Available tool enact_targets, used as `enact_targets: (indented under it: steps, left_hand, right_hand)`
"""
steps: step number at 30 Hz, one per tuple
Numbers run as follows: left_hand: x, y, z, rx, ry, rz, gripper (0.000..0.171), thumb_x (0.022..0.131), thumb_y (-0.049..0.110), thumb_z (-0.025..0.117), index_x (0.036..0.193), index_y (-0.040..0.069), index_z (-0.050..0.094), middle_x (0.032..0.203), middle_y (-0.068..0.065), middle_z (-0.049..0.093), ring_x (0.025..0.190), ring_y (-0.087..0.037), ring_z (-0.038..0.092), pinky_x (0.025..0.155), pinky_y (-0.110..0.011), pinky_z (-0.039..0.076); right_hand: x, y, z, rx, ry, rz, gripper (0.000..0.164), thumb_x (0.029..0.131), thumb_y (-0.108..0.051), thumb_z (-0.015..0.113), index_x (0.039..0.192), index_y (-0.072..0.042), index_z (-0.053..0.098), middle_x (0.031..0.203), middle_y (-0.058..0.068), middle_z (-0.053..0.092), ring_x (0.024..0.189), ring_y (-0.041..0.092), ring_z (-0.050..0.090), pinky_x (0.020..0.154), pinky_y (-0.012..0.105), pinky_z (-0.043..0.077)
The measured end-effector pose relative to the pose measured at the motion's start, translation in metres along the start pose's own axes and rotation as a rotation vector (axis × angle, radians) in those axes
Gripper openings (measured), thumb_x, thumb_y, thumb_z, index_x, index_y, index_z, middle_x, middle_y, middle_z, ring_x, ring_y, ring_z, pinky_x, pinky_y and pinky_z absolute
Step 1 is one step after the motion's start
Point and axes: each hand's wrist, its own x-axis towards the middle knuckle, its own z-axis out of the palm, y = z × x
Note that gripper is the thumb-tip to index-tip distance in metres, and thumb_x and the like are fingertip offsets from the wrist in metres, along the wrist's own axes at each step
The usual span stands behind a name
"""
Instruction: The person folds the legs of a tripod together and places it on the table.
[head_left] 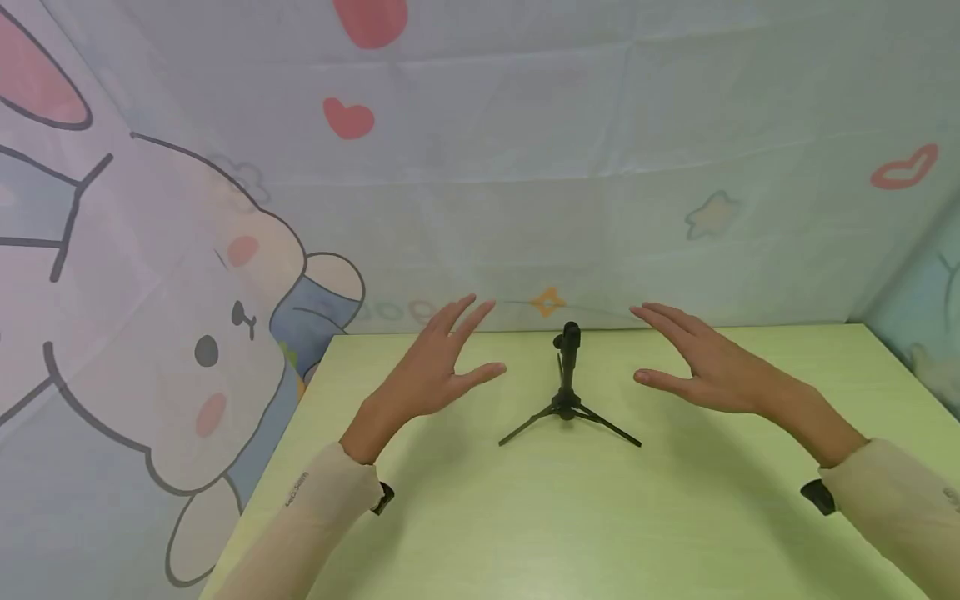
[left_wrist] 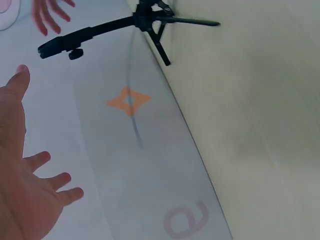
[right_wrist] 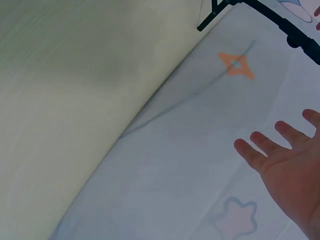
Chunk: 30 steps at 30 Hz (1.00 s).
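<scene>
Sleeves (head_left: 311,518) nearest, then left hand (head_left: 426,369) and right hand (head_left: 726,367) — both extended, empty — at either side of the stand (head_left: 567,402), upright on table (head_left: 570,525). Better to grip by stem (head_left: 570,354), not thin legs (head_left: 609,425).

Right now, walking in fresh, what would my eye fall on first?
Probably the black tripod, standing upright on the pale green table. The person's left fingers and right fingers are held out on either side, not touching it. Then, at the head view's left, the big cartoon rabbit on the backdrop.
</scene>
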Motion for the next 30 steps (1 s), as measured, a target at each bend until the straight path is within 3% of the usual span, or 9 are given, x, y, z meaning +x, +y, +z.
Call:
enact_targets:
  steps: [6,12,17,22,26,30]
  left_hand:
    - [0.014,0.012,0.011,-0.199,0.148,0.056,0.068,0.103,0.044,0.066,0.161,0.022,0.038,0.161,-0.004,0.036,0.147,-0.024,0.038,0.114,-0.053,0.043]
    - [0.029,0.024,0.028,-0.36,0.25,0.133,0.054,0.1,0.025,0.073,0.149,0.012,0.053,0.144,-0.005,0.052,0.13,-0.02,0.052,0.105,-0.04,0.05]
    - [0.041,0.031,0.044,-0.471,0.286,0.176,0.05,0.098,0.017,0.075,0.144,0.008,0.058,0.138,-0.008,0.057,0.121,-0.022,0.059,0.103,-0.032,0.054]
    - [0.049,0.038,0.058,-0.569,0.291,0.188,0.047,0.097,0.012,0.076,0.141,0.006,0.06,0.136,-0.011,0.059,0.119,-0.023,0.062,0.101,-0.028,0.055]
    - [0.056,0.042,0.07,-0.619,0.3,0.198,0.046,0.096,0.009,0.076,0.139,0.005,0.061,0.134,-0.011,0.061,0.118,-0.024,0.064,0.1,-0.031,0.057]
    - [0.061,0.046,0.079,-0.653,0.304,0.222,0.044,0.096,0.008,0.076,0.138,0.003,0.061,0.133,-0.017,0.061,0.116,-0.03,0.064,0.098,-0.036,0.059]
  right_hand:
    - [0.009,-0.002,0.015,0.091,0.047,-0.029,0.079,0.1,-0.048,0.068,0.165,-0.023,0.029,0.163,0.0,0.036,0.146,0.028,0.04,0.114,0.058,0.039]
    - [0.014,-0.001,0.036,0.155,0.048,-0.049,0.069,0.103,-0.041,0.067,0.159,-0.014,0.039,0.155,0.006,0.047,0.128,0.028,0.056,0.096,0.05,0.055]
    - [0.016,-0.001,0.053,0.191,0.035,-0.039,0.059,0.104,-0.037,0.067,0.153,-0.011,0.047,0.143,0.011,0.058,0.117,0.032,0.063,0.084,0.048,0.059]
    - [0.018,-0.001,0.07,0.227,0.018,-0.081,0.051,0.102,-0.026,0.071,0.146,-0.006,0.055,0.131,0.013,0.064,0.11,0.035,0.066,0.082,0.047,0.061]
    - [0.018,0.0,0.082,0.238,0.0,-0.14,0.041,0.1,-0.012,0.072,0.136,0.001,0.06,0.125,0.019,0.066,0.103,0.036,0.067,0.078,0.042,0.063]
    - [0.016,0.003,0.09,0.235,-0.037,-0.16,0.033,0.098,-0.004,0.072,0.128,0.005,0.064,0.12,0.019,0.068,0.097,0.029,0.069,0.074,0.034,0.063]
